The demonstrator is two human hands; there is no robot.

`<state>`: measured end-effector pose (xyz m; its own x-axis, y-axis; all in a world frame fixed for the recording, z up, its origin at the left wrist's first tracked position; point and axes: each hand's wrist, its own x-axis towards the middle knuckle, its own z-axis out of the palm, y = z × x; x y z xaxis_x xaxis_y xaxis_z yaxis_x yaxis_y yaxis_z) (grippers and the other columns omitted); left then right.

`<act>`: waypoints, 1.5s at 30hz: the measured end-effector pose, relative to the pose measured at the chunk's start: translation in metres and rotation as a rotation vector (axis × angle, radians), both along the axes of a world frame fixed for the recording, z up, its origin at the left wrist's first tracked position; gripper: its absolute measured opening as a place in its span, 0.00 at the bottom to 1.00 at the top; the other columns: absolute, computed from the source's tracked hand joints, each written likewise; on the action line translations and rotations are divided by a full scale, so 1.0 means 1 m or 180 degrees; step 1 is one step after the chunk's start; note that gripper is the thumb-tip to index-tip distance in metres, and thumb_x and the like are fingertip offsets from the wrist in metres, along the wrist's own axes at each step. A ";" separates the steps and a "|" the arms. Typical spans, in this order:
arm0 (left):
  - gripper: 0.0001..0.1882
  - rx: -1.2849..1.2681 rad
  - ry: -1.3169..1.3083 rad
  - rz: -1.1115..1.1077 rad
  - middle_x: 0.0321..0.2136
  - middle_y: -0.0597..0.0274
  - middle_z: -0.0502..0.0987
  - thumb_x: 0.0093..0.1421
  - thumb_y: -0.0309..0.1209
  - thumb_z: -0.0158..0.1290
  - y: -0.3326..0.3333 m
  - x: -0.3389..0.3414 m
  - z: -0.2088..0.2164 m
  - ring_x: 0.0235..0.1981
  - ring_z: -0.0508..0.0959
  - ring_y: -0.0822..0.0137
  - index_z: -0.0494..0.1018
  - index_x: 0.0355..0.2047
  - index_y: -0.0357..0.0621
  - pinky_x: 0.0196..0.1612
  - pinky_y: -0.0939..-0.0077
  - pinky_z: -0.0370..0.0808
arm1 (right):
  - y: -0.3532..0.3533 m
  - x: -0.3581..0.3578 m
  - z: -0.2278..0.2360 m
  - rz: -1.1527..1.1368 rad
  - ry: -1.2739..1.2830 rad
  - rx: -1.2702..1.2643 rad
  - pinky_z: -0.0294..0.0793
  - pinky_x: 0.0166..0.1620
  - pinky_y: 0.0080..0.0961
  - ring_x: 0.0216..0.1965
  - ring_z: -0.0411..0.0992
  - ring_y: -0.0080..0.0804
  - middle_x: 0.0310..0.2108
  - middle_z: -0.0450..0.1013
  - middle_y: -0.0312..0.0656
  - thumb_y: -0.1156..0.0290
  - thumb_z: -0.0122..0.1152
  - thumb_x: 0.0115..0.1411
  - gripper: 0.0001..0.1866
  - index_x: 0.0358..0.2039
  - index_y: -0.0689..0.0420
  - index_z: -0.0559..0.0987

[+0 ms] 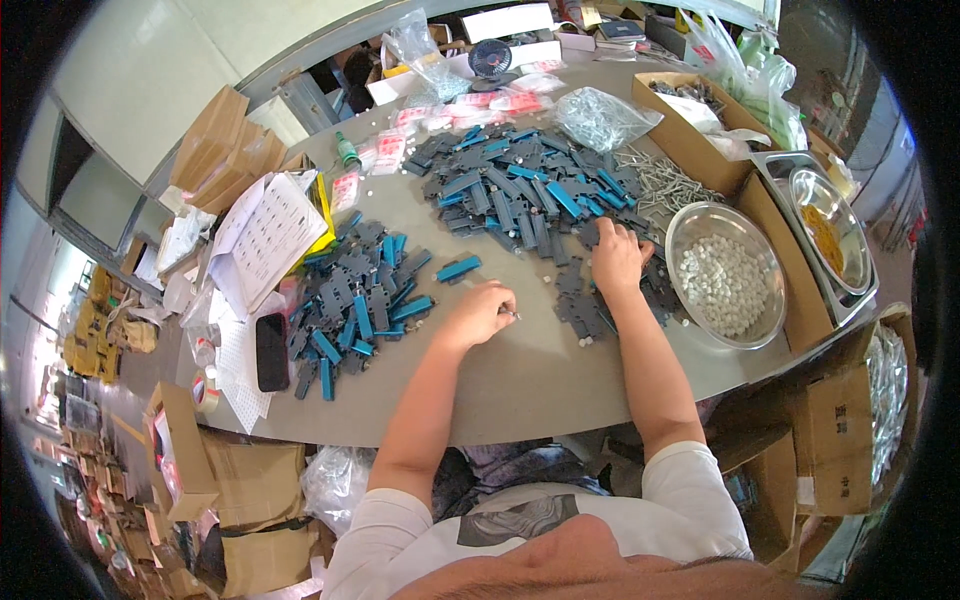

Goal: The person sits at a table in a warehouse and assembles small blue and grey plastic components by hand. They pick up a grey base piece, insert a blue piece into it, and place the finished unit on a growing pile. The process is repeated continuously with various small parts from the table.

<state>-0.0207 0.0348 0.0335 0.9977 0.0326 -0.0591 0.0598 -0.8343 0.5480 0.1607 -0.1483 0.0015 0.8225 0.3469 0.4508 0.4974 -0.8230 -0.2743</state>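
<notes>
My left hand (485, 312) is closed above the middle of the table, a tiny light-coloured piece showing at its fingertips; its kind is too small to tell. Just beyond it lies a single blue and grey plastic part (458, 268). My right hand (620, 262) reaches to the near right edge of a large pile of dark grey and blue plastic parts (520, 190), fingers bent down and together. What they grip is hidden. Dark grey flat plastic pieces (578, 300) lie beside that wrist. A second heap of blue and grey parts (360, 300) lies to the left.
At the right stand a steel bowl of small white pieces (725, 285), a pile of long screws (665, 183) and cardboard boxes (790, 300). A phone (271, 352) and paper sheets (265, 235) lie left. Plastic bags (605, 118) and a small fan (490, 60) are at the back.
</notes>
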 end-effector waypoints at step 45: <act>0.10 -0.2718 -0.1513 -0.0140 0.38 0.61 0.79 0.59 0.26 0.55 -0.166 0.101 0.084 0.40 0.78 0.70 0.74 0.41 0.37 0.44 0.76 0.74 | 0.020 0.061 -0.101 0.1566 0.1559 0.4171 0.61 0.47 0.47 0.43 0.71 0.36 0.35 0.72 0.38 0.57 0.57 0.51 0.13 0.34 0.49 0.77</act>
<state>0.0805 -0.1317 0.1179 0.9229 0.1280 0.3630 -0.3452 -0.1418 0.9277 0.2213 -0.1278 -0.0994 0.9047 0.2040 0.3741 0.2872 0.3566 -0.8890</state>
